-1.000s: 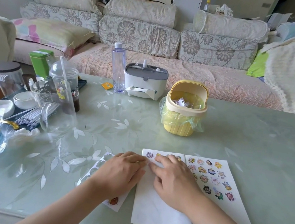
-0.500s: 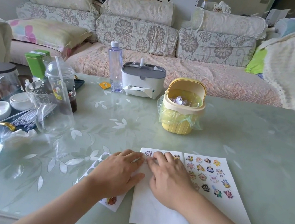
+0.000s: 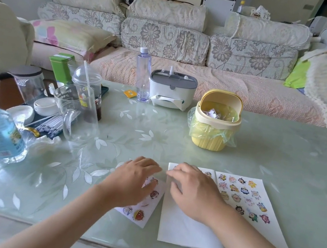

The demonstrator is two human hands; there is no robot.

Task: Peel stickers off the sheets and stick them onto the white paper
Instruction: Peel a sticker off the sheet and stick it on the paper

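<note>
White paper (image 3: 181,231) | right hand (image 3: 192,193) fingertips on top edge, grip unclear tbh | left hand (image 3: 133,182) loose, flat on sticker sheet (image 3: 145,214)

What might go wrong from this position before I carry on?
1. The sticker sheet lies loose on the glossy table near its front edge. With the left hand over it, a pull toward the body may slide it off.
2. The right hand hides the top left of the white paper, so a new sticker may overlap ones already placed there.
</note>
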